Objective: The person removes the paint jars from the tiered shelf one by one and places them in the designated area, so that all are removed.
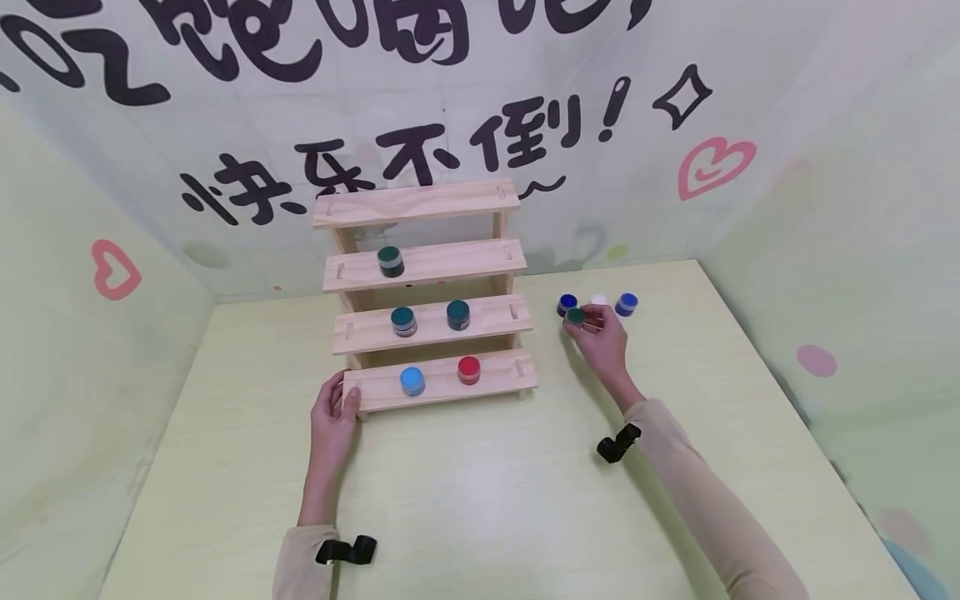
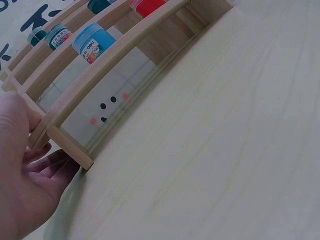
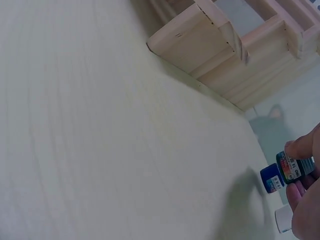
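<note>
Tabletop [image 1: 465, 492]: pale wood-grain, before a white printed backdrop [image 1: 615, 212].
Right hand [image 1: 603, 339]: pinches a round dark-green jar [image 1: 575, 317] by its side, lid uncovered, at three o'clock from the four-tier pale wooden rack [image 1: 468, 260].
Left hand [image 1: 333, 418]: clamped on the rack's seven o'clock corner, likely steadying it.
Beside right hand: dark-blue jar [image 1: 566, 302], white jar [image 1: 598, 298], medium-blue jar [image 1: 627, 304].
On rack: light-blue jar [image 1: 412, 381], red jar [image 1: 468, 370], three green-topped jars [image 1: 403, 322], spaced apart.

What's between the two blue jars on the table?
A white jar, partly hidden behind the right hand. You can see it there in the head view.
</note>
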Tool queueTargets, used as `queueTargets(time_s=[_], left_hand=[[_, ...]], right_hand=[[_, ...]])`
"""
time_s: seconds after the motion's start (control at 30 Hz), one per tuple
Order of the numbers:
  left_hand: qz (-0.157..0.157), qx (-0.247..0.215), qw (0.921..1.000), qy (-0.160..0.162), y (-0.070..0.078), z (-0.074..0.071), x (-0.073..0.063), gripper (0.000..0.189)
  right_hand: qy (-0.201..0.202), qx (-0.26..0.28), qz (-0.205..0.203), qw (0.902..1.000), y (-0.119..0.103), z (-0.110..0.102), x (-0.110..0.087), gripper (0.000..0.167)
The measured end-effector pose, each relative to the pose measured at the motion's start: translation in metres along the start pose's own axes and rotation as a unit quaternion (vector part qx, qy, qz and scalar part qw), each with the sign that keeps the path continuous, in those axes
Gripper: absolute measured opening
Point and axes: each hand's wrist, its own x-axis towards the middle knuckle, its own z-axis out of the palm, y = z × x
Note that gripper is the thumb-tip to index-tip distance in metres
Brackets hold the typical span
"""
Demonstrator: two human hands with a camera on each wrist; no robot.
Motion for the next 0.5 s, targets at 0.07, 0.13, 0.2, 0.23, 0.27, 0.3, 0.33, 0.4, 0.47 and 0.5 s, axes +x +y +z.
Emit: queueTargets(time_s=[0.07, 0.13, 0.2, 0.23, 0.27, 0.3, 0.33, 0.4, 0.47, 0.5], left_hand=[[0.002, 0.001, 1.0, 0.002, 0.0, 0.0, 0.0, 0.049], [0.004, -0.001, 1.0, 0.004, 0.0, 0.001, 0.0, 0.049], [0.004, -0.001, 1.0, 0.004, 0.0, 0.001, 0.0, 0.049], [0.004, 0.0, 1.0, 0.005, 0.0, 0.001, 0.0, 0.049], [0.003, -0.001, 1.0, 0.004, 0.001, 0.001, 0.0, 0.048], [0.003, -0.002, 1.0, 0.003, 0.001, 0.001, 0.0, 0.048], [0.004, -0.002, 1.0, 0.002, 0.001, 0.001, -0.001, 0.048], [0.002, -0.004, 1.0, 0.0, 0.002, 0.001, -0.001, 0.049], [0.001, -0.005, 1.0, -0.001, 0.002, 0.001, -0.001, 0.05], [0.0, -0.005, 1.0, -0.001, 0.002, 0.001, 0.0, 0.05]], right_hand=[[0.001, -0.012, 0.002, 0.9999, 0.005, 0.001, 0.0, 0.045], [0.002, -0.024, 0.004, 0.9997, 0.009, 0.002, 0.0, 0.044], [0.002, -0.03, 0.006, 0.9995, 0.013, 0.003, 0.0, 0.044], [0.002, -0.033, 0.007, 0.9994, 0.015, 0.004, 0.001, 0.044], [0.003, -0.034, 0.009, 0.9994, 0.017, 0.004, 0.001, 0.044], [0.003, -0.035, 0.01, 0.9993, 0.018, 0.005, 0.001, 0.044], [0.002, -0.034, 0.011, 0.9993, 0.02, 0.005, 0.001, 0.044], [0.001, -0.034, 0.012, 0.9994, 0.021, 0.006, 0.001, 0.044], [-0.001, -0.034, 0.01, 0.9994, 0.022, 0.007, 0.001, 0.044], [-0.002, -0.033, 0.009, 0.9994, 0.022, 0.007, 0.001, 0.044]])
